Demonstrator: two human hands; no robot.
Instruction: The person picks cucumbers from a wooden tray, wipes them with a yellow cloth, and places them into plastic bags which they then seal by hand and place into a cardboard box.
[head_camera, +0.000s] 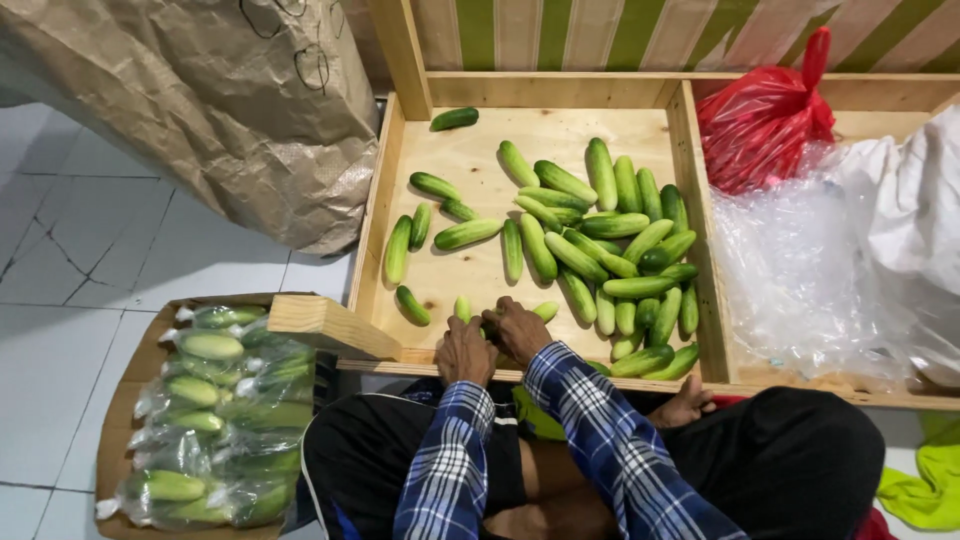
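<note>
Hands cover cucumbers beneath; grip unclear; bagged cucumbers cut off below.

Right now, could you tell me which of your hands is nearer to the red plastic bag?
The right. My right hand rests on cucumbers at the tray's near edge, below and left of the red plastic bag. My left hand lies beside it, farther left.

a red plastic bag, clear plastic sheeting, a brown sack and bagged cucumbers.
</note>
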